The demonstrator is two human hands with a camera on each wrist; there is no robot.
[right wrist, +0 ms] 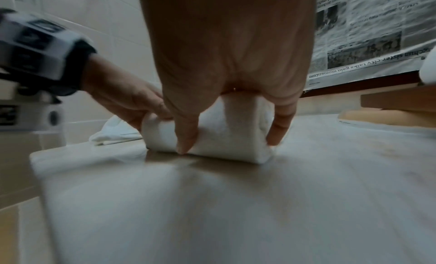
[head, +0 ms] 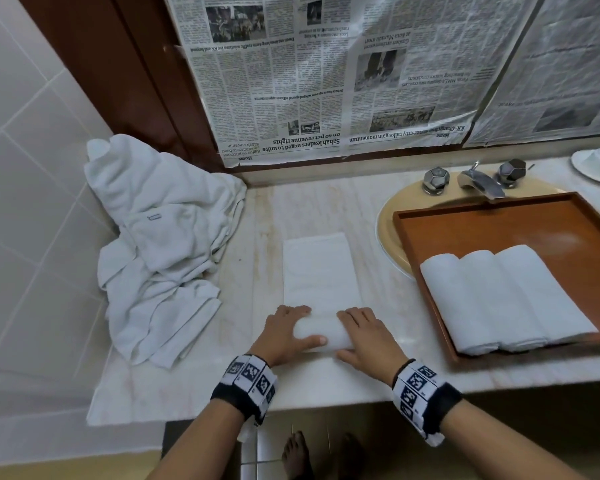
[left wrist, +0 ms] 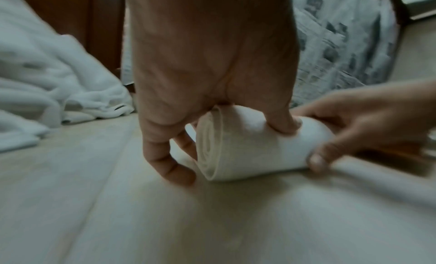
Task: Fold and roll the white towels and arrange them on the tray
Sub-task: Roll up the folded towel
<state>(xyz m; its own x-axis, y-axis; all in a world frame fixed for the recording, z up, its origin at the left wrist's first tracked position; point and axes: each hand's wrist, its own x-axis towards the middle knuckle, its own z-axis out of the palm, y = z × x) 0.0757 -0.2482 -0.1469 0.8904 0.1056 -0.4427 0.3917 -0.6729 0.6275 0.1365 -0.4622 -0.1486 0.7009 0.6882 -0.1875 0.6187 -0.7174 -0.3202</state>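
— Where's the towel (head: pixel 321 271)?
— On the counter (head: pixel 378 379), near end rolled; left hand (head: pixel 284 336) and right hand (head: pixel 368 336) both curl round that roll.
— The tray (head: pixel 499 223)?
— At three o'clock, carrying three rolled towels (head: pixel 506 299); loose towels (head: pixel 160 244) at nine.

Newspaper (head: pixel 326 74) hanging upside down beyond hands, showing headlines: "Sabah leaders urged to unite", "sister-city talks gain momentum".

A white towel (head: pixel 321 271) lies folded into a long strip on the surface, its near end wound into a tight roll (head: pixel 321 332). Three rolled towels (head: pixel 506 299) sit side by side, touching, on the brown tray (head: pixel 482 223). A heap of loose towels (head: pixel 160 244) lies at left.
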